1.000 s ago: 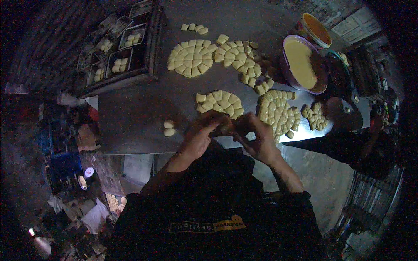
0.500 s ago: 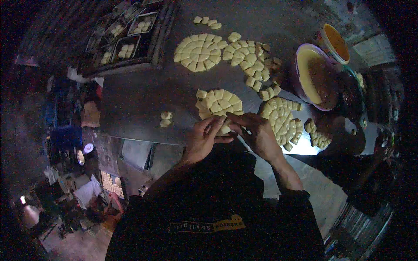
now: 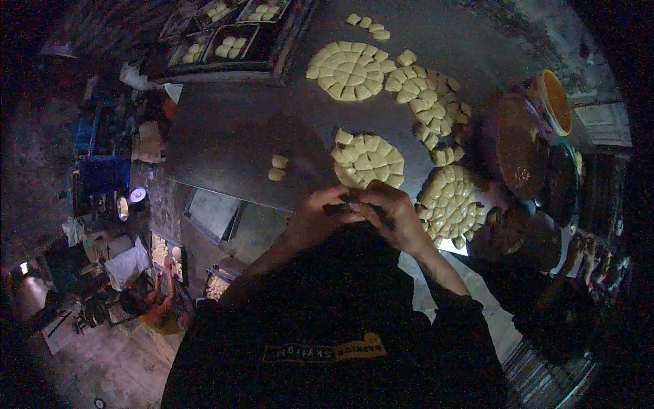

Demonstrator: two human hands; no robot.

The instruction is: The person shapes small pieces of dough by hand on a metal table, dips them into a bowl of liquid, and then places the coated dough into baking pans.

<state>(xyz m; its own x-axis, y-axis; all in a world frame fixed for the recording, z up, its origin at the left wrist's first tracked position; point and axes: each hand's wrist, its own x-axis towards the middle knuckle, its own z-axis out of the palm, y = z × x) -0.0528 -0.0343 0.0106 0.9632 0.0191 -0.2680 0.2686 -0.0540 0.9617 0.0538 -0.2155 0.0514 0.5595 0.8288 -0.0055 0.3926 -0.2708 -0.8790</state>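
Both my hands meet at the table's front edge, just nearer than a dough round (image 3: 368, 162) cut into small blocks. My left hand (image 3: 321, 213) has its fingers bent inward against those of my right hand (image 3: 390, 210). The fingertips of both are pressed together, and whatever lies between them is hidden in shadow. To the right of my right hand sits another cut dough round (image 3: 451, 201), with a shiny top. Two small dough pieces (image 3: 278, 168) lie by themselves on the dark table (image 3: 231, 146), left of the hands.
Farther back are a third cut round (image 3: 351, 71), a cluster of dough blocks (image 3: 424, 99) and a short row of pieces (image 3: 368, 27). Dough-filled tins (image 3: 231, 46) stand at the back left. A large bowl (image 3: 521, 146) and an orange-lined bucket (image 3: 555, 102) stand right. Another person's arms (image 3: 163, 286) show lower left.
My hands have drawn closer together, and the pale dough piece seen between them is now out of sight. The view has shifted, and the light has left the large bowl.
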